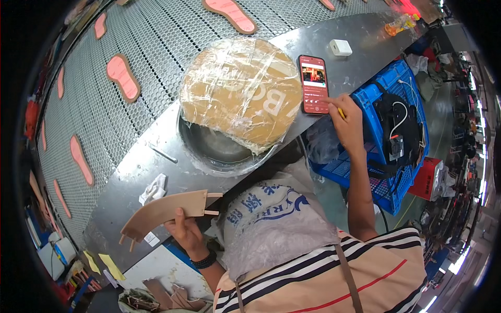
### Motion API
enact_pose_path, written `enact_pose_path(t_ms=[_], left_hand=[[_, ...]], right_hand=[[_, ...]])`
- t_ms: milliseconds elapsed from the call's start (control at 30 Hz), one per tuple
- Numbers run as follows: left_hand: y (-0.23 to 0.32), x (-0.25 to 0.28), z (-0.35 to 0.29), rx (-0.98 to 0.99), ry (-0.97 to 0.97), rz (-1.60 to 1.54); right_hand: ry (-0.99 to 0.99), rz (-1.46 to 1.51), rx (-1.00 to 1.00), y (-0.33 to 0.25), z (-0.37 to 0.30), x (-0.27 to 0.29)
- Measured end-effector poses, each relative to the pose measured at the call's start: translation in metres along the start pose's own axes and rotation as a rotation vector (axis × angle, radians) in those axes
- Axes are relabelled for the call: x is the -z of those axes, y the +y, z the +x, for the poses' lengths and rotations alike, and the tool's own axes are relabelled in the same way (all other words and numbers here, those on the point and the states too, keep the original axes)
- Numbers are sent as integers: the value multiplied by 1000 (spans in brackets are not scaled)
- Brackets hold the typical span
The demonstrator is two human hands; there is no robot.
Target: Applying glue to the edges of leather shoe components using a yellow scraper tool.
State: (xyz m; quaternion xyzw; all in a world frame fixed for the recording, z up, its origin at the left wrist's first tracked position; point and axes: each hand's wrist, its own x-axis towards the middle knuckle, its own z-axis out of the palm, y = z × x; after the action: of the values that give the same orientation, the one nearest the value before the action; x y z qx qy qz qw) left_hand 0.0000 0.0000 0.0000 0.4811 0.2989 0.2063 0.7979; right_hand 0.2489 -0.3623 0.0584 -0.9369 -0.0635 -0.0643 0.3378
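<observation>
My left hand (189, 236) grips a curved tan leather-like piece (166, 213) by its lower edge, the thumb lying on its face. Narrow tabs stick out from both of its ends. My right hand (346, 124) reaches to a phone (314, 83) lying on the metal table, one finger at the lower part of its lit red screen. A thin yellow stick (342, 113), its kind unclear, is pinched in that same hand. Between the hands stands a round metal basin (209, 163), largely covered by a taped cardboard disc (242, 88).
Pink-topped insoles (123, 77) lie on a mesh conveyor (162, 68) beyond the metal table (125, 188). A white charger (341, 48), an orange bottle (401, 25), a thin metal rod (163, 153) and crumpled tissue (153, 190) sit on the table. Blue crates (389, 86) stand at right.
</observation>
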Motion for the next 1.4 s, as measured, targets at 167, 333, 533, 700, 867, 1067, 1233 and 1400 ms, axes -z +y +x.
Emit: enact_pose_path(t_ms=[167, 333, 533, 700, 867, 1067, 1233, 1400], left_hand=[[2, -5, -2, -38, 21, -11], [2, -1, -1, -43, 9, -23], [2, 1, 0, -35, -26, -51], [1, -2, 0, -50, -24, -63], [-2, 6, -1, -21, -45, -131], [-1, 8, -2, -59, -61, -190], [-7, 14, 0, -49, -68, -204], [-2, 14, -5, -29, -47, -206]], right_hand=[[-84, 18, 60, 0, -13, 1], [-75, 93, 28, -3, -14, 4], [50, -111, -19, 4, -10, -12], [-11, -273, -166, -14, -4, -28], [30, -356, -125, 2, 13, -40], [-70, -337, -135, 10, 28, -29], [-18, -270, -98, 24, 33, -30], [-48, -317, -2, 21, 33, -30]])
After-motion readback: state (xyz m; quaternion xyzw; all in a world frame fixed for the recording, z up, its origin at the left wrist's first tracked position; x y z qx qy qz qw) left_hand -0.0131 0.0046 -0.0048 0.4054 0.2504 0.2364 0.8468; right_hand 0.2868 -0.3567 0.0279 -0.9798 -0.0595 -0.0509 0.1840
